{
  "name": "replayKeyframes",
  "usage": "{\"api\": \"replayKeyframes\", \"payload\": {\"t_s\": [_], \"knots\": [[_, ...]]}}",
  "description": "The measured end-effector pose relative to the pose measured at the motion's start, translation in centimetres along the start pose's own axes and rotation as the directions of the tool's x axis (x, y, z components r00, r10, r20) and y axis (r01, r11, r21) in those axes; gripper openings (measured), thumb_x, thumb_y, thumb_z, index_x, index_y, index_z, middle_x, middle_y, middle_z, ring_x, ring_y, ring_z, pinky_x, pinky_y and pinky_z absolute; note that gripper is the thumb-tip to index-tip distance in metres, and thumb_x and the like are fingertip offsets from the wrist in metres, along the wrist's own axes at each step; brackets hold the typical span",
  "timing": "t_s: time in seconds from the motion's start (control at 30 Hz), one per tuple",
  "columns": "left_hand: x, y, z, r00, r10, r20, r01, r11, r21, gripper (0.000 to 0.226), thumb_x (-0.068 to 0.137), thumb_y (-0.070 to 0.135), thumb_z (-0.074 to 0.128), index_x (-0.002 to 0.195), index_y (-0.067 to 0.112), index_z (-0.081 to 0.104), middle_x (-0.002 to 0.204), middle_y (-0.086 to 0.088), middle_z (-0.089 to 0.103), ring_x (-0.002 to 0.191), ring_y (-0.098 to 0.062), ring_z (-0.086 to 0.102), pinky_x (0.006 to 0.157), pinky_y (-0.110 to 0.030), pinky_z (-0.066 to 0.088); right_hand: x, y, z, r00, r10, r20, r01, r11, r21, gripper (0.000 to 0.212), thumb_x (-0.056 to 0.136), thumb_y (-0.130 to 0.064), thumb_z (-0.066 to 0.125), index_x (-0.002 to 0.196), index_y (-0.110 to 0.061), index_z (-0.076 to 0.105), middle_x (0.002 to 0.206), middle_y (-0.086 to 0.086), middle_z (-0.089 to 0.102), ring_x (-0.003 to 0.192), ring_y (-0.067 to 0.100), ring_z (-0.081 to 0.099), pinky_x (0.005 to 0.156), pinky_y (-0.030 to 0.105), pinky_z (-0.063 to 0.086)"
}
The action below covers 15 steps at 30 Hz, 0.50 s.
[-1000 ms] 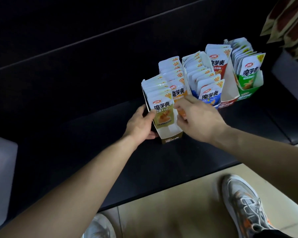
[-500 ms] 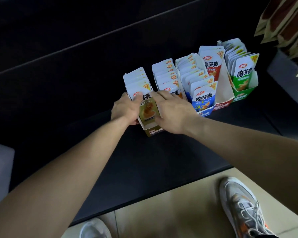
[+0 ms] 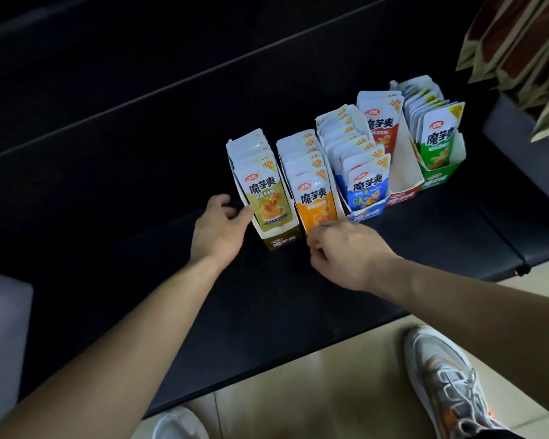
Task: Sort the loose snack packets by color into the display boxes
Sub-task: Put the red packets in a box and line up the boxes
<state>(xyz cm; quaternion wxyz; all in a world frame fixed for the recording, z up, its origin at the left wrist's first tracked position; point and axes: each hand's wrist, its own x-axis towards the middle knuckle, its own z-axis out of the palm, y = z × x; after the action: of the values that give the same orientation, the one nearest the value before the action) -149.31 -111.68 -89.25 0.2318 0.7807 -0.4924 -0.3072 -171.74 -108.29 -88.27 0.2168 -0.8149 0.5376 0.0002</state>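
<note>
Left: your left hand (image 3: 217, 229) rests loose against the olive-green cardboard box (image 3: 281, 240) | Right: your right hand (image 3: 346, 251) curls on the orange cardboard box (image 3: 308, 231) front | Both full, side by side on black bench (image 3: 267, 312).

Packets (image 3: 268, 201) stand in the left box (image 3: 281, 243) on the bench (image 3: 267, 312). The second box (image 3: 313, 247) sits right of it, with three more (image 3: 366, 214) beyond. The left hand (image 3: 217, 229) is just left of it, perhaps touching.
</note>
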Motion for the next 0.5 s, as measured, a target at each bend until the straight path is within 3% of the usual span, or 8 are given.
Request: {"api": "replayKeyframes", "payload": {"t_s": [0.1, 0.17, 0.2, 0.27, 0.33, 0.37, 0.5], "knots": [[-2.4, -1.1, 0.0, 0.998, 0.045, -0.053, -0.045, 0.999, 0.014, 0.036, 0.089, 0.049, 0.066, 0.116, 0.031, 0.05, 0.107, 0.014, 0.061, 0.098, -0.012, 0.064, 0.075, -0.026, 0.05, -0.9, -0.3, -0.6, 0.997, -0.016, 0.081, 0.017, 1.0, -0.012, 0.019, 0.096, -0.038, 0.051, 0.102, -0.027, 0.064, 0.105, -0.003, 0.066, 0.097, 0.022, 0.061, 0.08, 0.037, 0.053], [-3.5, -1.2, 0.4, 0.995, 0.097, -0.036, -0.096, 0.995, 0.028, 0.029, 0.089, 0.045, 0.068, 0.107, 0.033, 0.05, 0.101, 0.014, 0.06, 0.094, -0.009, 0.061, 0.069, -0.023, 0.047, -1.1, -0.3, -1.4, 0.987, -0.042, 0.155, 0.041, 0.999, 0.005, 0.019, 0.097, -0.039, 0.051, 0.104, -0.029, 0.065, 0.104, -0.005, 0.066, 0.098, 0.019, 0.061, 0.083, 0.039, 0.054], [-3.9, -1.2, 0.7, 0.99, 0.142, -0.016, -0.141, 0.989, 0.035, 0.027, 0.088, 0.044, 0.07, 0.105, 0.034, 0.051, 0.099, 0.013, 0.059, 0.09, -0.009, 0.062, 0.068, -0.025, 0.049, -1.0, -0.3, -1.8, 0.989, -0.052, 0.136, 0.051, 0.999, 0.011, 0.018, 0.096, -0.039, 0.051, 0.104, -0.03, 0.065, 0.105, -0.006, 0.066, 0.099, 0.019, 0.061, 0.084, 0.039, 0.054], [-4.5, -1.0, 1.2, 0.964, 0.264, 0.029, -0.265, 0.961, 0.083, 0.029, 0.086, 0.044, 0.071, 0.105, 0.036, 0.052, 0.097, 0.014, 0.057, 0.08, -0.007, 0.059, 0.068, -0.029, 0.053, -0.2, 0.1, -2.7, 0.995, -0.061, -0.084, 0.064, 0.998, 0.03, 0.021, 0.095, -0.034, 0.053, 0.111, -0.028, 0.064, 0.113, -0.003, 0.063, 0.105, 0.02, 0.059, 0.086, 0.039, 0.054], [-4.9, -0.5, 1.9, 0.915, 0.394, 0.085, -0.402, 0.9, 0.166, 0.033, 0.086, 0.046, 0.071, 0.111, 0.035, 0.052, 0.099, 0.015, 0.054, 0.076, -0.003, 0.054, 0.069, -0.028, 0.05, 1.4, 0.6, -3.3, 0.944, -0.081, -0.321, 0.089, 0.996, 0.009, 0.036, 0.092, -0.027, 0.057, 0.128, -0.02, 0.058, 0.129, 0.004, 0.055, 0.117, 0.026, 0.054, 0.093, 0.044, 0.051], [-5.0, -0.2, 2.2, 0.896, 0.431, 0.111, -0.444, 0.875, 0.191, 0.035, 0.086, 0.046, 0.07, 0.114, 0.033, 0.052, 0.102, 0.016, 0.052, 0.077, -0.002, 0.052, 0.07, -0.027, 0.049, 2.3, 0.9, -3.6, 0.932, -0.1, -0.348, 0.09, 0.995, -0.043, 0.048, 0.09, -0.026, 0.061, 0.136, -0.016, 0.053, 0.136, 0.008, 0.05, 0.123, 0.03, 0.05, 0.097, 0.047, 0.049], [-5.2, 0.4, 3.1, 0.875, 0.457, 0.161, -0.482, 0.858, 0.181, 0.041, 0.088, 0.046, 0.069, 0.121, 0.031, 0.05, 0.111, 0.016, 0.052, 0.081, -0.001, 0.05, 0.075, -0.026, 0.051, 5.4, 1.4, -3.7, 0.984, -0.128, -0.127, 0.074, 0.927, -0.367, 0.095, 0.081, -0.038, 0.072, 0.155, -0.013, 0.019, 0.156, 0.01, 0.026, 0.142, 0.029, 0.032, 0.115, 0.045, 0.027]]}}
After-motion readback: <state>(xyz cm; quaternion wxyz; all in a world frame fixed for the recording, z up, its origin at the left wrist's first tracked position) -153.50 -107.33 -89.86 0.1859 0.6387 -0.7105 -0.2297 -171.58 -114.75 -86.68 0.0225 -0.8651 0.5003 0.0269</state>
